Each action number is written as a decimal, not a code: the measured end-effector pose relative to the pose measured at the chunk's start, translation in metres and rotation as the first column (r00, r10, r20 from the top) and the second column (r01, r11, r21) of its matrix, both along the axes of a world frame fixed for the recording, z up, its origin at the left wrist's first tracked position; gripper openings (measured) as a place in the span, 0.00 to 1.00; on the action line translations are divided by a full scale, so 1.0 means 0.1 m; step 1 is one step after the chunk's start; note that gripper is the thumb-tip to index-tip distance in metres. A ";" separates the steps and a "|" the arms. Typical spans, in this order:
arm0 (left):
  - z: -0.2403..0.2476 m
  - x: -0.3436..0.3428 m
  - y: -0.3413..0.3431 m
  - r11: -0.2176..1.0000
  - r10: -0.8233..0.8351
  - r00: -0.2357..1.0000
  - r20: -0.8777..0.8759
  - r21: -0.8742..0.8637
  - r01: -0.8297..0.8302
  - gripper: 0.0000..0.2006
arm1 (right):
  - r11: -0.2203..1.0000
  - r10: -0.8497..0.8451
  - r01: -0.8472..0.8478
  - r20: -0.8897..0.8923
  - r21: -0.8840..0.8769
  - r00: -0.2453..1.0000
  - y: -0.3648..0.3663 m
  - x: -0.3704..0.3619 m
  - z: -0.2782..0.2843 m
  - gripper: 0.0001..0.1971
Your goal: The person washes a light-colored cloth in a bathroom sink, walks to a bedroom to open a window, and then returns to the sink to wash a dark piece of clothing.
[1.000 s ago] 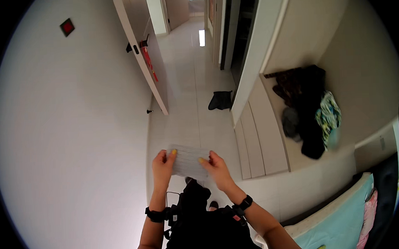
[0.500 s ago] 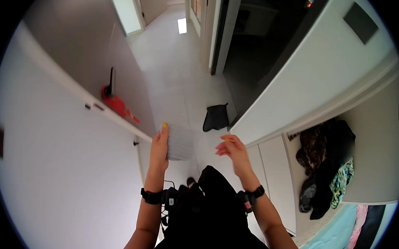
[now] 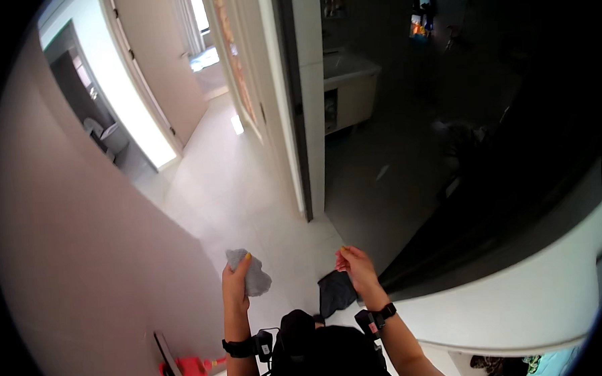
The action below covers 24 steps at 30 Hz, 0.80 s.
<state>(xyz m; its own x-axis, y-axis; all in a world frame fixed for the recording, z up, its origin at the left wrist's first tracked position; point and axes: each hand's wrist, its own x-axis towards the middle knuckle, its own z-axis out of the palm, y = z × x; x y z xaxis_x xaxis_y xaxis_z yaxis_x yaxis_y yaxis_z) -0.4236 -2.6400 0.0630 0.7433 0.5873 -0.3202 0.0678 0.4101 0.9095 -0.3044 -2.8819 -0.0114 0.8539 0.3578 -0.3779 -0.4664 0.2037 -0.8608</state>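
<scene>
My left hand (image 3: 234, 283) is closed round a fluffy grey cloth (image 3: 257, 279), with the thumb pressed on its upper part. The cloth sticks out to the right of the fingers, above the pale floor. Level with it on the right, my right hand (image 3: 359, 267) is raised with loosely curled fingers, and nothing shows in them. Below that hand, a dark grey piece of fabric (image 3: 336, 295) lies on the floor, close to the doorway's edge. Both wrists wear black straps with small boxes.
Ahead runs a pale tiled hallway floor (image 3: 210, 185), with an open door (image 3: 158, 66) at its far end. A dark room with a white washbasin cabinet (image 3: 353, 85) opens on the right. Something red (image 3: 188, 369) hangs by a door handle at lower left. A toilet (image 3: 114, 137) shows far left.
I have moved forward and the view has tipped up toward the hallway. The dark fabric and the red hanging thing are now nearer. The cloth in my left hand looks more bunched.
</scene>
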 end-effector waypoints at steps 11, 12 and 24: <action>-0.23 2.73 0.70 0.716 -0.690 0.724 -0.003 0.141 0.683 0.17 | 0.971 -0.217 0.229 0.654 0.068 0.725 0.99 3.54 1.26 0.24; -0.23 2.98 0.72 0.659 -0.745 0.668 -0.003 0.154 0.736 0.17 | 0.966 -0.232 0.250 0.671 0.072 0.704 1.10 3.87 1.49 0.24; -0.01 5.05 0.76 0.196 -0.940 0.255 -0.226 0.256 0.947 0.25 | 0.984 0.109 -0.169 0.563 0.054 0.819 1.86 6.09 3.00 0.40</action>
